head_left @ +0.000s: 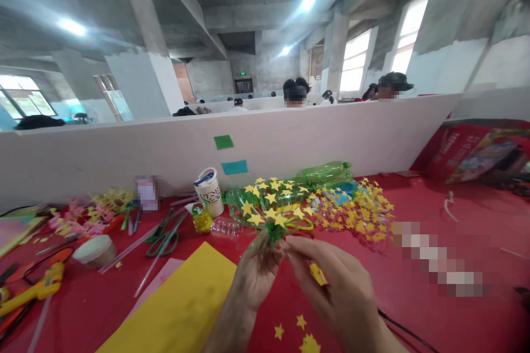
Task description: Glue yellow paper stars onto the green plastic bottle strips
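Yellow paper stars [300, 322] lying at red table's [418, 204] near edge; left hand [260, 267] gripping green-based yellow-star bunch [271, 214], presumably steadying for pinching right hand [337, 276].

We list as unreadable: black marks [206, 194] on white cup [210, 199], pale lettering [449, 147] on red box [476, 149], green sign [243, 73] above far doorway [243, 86].

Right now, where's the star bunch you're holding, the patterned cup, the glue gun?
Held star bunch [270, 213]: head view, a star.
Patterned cup [210, 196]: head view, its side.
Glue gun [50, 282]: head view, yellow body.
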Available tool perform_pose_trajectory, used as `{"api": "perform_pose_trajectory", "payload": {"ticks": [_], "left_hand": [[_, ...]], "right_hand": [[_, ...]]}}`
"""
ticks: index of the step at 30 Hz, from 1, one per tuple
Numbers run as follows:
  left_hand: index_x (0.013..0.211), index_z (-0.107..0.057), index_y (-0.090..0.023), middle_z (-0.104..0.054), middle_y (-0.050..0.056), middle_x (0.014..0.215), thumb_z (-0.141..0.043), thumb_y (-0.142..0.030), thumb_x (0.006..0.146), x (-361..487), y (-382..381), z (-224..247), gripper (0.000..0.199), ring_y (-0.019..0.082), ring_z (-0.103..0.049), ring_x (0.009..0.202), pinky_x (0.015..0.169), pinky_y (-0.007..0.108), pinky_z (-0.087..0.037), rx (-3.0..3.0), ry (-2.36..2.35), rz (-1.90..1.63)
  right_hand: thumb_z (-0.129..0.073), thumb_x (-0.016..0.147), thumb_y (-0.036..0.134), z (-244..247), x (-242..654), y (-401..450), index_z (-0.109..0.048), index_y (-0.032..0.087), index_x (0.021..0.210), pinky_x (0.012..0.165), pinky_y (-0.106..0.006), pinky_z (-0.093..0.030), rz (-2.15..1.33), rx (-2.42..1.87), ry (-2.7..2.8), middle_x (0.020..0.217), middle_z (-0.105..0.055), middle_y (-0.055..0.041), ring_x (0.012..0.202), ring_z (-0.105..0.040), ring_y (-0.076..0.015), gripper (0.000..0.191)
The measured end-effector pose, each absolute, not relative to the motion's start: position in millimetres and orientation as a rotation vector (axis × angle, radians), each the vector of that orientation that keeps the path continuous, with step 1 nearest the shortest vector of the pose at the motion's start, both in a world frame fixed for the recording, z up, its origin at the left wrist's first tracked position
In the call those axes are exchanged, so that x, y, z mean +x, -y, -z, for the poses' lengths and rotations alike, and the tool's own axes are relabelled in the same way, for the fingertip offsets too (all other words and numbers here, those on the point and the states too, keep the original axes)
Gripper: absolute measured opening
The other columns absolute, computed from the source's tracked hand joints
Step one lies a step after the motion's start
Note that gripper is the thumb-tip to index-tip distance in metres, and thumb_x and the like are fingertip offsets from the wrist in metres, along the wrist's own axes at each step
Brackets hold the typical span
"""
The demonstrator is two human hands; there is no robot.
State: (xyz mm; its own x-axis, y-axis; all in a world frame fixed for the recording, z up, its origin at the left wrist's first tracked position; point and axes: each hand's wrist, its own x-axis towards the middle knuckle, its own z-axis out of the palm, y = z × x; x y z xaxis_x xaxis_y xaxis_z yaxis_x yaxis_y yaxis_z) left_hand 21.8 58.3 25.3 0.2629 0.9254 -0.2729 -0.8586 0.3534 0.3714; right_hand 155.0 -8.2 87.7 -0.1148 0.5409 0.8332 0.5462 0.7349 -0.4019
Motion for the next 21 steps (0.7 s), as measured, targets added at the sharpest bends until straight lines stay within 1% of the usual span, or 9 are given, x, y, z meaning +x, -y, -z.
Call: {"api": "perform_pose_trajectory", "payload": {"ticks": [4, 8, 12, 15, 18, 21], "left_hand": [[0.078, -0.064, -0.008, -0.068, 0.006, 0.064, -0.042, -0.004, 0.083, 21.3, -59.5, -24.4, 0.023, 0.011, -0.063, 0.056, 0.055, 0.019, -0.053, 0.188, -0.484, -1.223], [0.086, -0.064, -0.008, -0.067, 0.006, 0.064, -0.042, -0.003, 0.083, 21.4, -59.5, -25.1, 0.023, 0.012, -0.063, 0.057, 0.057, 0.020, -0.053, 0.188, -0.493, -1.223], [0.094, -0.063, -0.008, -0.066, 0.004, 0.062, -0.041, -0.006, 0.085, 22.4, -60.0, -24.0, 0.024, 0.012, -0.063, 0.059, 0.059, 0.021, -0.053, 0.203, -0.469, -1.202], [0.095, -0.062, -0.008, -0.066, 0.004, 0.063, -0.041, -0.006, 0.085, 22.3, -60.4, -23.8, 0.024, 0.011, -0.062, 0.057, 0.057, 0.020, -0.052, 0.213, -0.446, -1.200], [0.096, -0.062, -0.009, -0.065, 0.004, 0.065, -0.041, -0.005, 0.084, 21.4, -60.6, -24.2, 0.024, 0.010, -0.061, 0.057, 0.057, 0.020, -0.051, 0.217, -0.430, -1.186], [0.095, -0.062, -0.009, -0.065, 0.004, 0.066, -0.042, -0.006, 0.084, 20.1, -60.7, -23.0, 0.023, 0.010, -0.061, 0.059, 0.058, 0.020, -0.051, 0.210, -0.420, -1.158]], "right_hand": [[-0.056, 0.080, 0.008, -86.7, 155.5, 7.3, -0.060, 0.016, 0.101, 0.078, -0.019, -0.051, -0.045, -0.862, 1.787, 0.093, -0.069, -0.0031, 0.085, -0.064, -0.0113, 0.023], [-0.057, 0.080, 0.009, -88.0, 155.1, 6.8, -0.061, 0.016, 0.097, 0.073, -0.018, -0.052, -0.051, -0.841, 1.772, 0.088, -0.070, -0.0032, 0.080, -0.065, -0.0112, 0.019], [-0.057, 0.079, 0.007, -89.8, 154.8, 6.2, -0.062, 0.015, 0.093, 0.073, -0.020, -0.052, -0.082, -0.812, 1.790, 0.085, -0.069, -0.0037, 0.080, -0.065, -0.0120, 0.017], [-0.055, 0.079, 0.006, -91.9, 155.3, 6.3, -0.062, 0.017, 0.092, 0.072, -0.021, -0.053, -0.120, -0.800, 1.804, 0.085, -0.068, -0.0032, 0.080, -0.064, -0.0118, 0.018], [-0.054, 0.080, 0.005, -94.8, 155.2, 7.4, -0.063, 0.016, 0.086, 0.071, -0.021, -0.053, -0.152, -0.789, 1.801, 0.088, -0.067, -0.0051, 0.081, -0.063, -0.0122, 0.015], [-0.053, 0.079, 0.004, -96.3, 154.3, 9.4, -0.062, 0.015, 0.080, 0.069, -0.020, -0.053, -0.152, -0.775, 1.789, 0.084, -0.066, -0.0058, 0.079, -0.063, -0.0121, 0.014]]}}
